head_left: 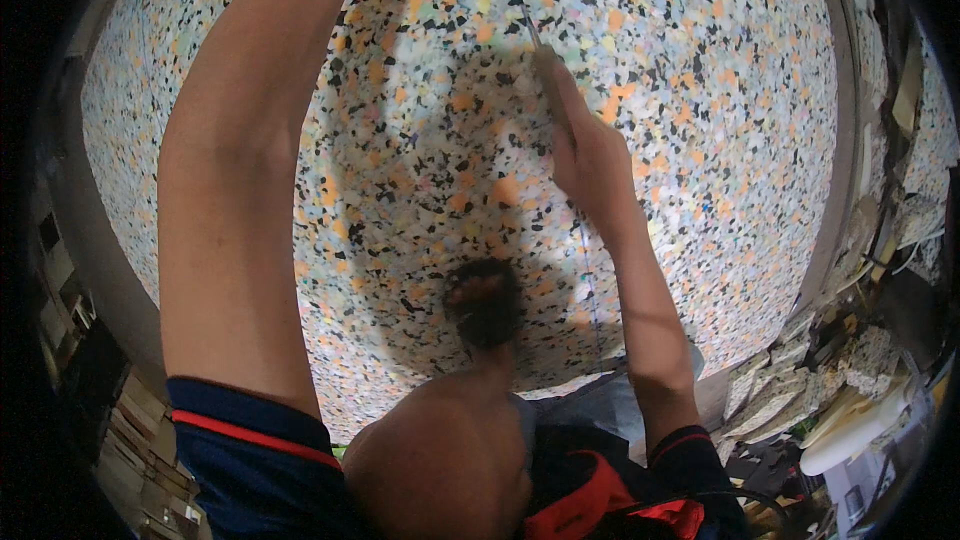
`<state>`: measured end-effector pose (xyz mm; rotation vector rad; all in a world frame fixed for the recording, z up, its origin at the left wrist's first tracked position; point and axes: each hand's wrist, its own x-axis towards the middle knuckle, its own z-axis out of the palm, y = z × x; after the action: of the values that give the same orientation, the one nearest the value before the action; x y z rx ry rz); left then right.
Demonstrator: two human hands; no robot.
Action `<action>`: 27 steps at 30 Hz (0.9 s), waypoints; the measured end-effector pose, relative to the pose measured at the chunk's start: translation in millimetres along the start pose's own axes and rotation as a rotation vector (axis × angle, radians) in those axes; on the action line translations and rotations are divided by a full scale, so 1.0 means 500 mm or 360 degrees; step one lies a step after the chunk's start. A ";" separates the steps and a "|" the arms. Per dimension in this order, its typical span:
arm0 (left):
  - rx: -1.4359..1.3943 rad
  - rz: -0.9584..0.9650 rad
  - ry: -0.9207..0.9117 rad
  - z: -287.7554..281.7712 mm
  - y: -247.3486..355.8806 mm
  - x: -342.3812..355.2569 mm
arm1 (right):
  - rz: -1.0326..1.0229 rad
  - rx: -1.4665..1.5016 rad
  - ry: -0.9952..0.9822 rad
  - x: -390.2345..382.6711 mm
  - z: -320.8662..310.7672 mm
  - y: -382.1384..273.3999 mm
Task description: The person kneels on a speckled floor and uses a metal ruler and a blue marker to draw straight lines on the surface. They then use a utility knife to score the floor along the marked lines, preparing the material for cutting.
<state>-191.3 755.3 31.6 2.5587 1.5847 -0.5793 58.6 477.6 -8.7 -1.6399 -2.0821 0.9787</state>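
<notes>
A broad slab of multicoloured speckled foam fills the middle of the view. My right hand is closed around the handle of a slim knife-like tool, which points away from me over the foam. A thin blue line runs on the foam surface below the hand, toward me. Ahead of the handle, a narrow dark-and-blue streak continues to the top edge; where blade ends and line begins I cannot tell. My left arm stretches forward, its hand beyond the top edge.
My foot in a dark sandal rests on the foam, with my bent knee nearer. Foam offcuts and scraps are heaped at the right. Stacked pieces stand at the lower left.
</notes>
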 end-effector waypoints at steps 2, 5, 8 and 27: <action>0.0001 -0.0006 0.0014 -0.003 0.000 0.000 | -0.0015 -0.0033 0.0028 0.020 0.012 0.004; -0.0033 0.0007 0.0057 0.006 -0.008 -0.004 | 0.0016 -0.0071 -0.0007 0.006 0.007 0.000; -0.0042 0.0030 0.0151 0.020 -0.019 0.000 | 0.0005 -0.0108 -0.0053 -0.035 -0.025 -0.012; -0.0091 0.0425 0.0587 0.122 0.041 -0.018 | 0.0265 0.0240 0.0396 -0.070 -0.034 0.062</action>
<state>-193.9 722.4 -24.0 2.8874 1.2797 -0.0371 101.9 453.6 -12.0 -1.7771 -1.6925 0.9046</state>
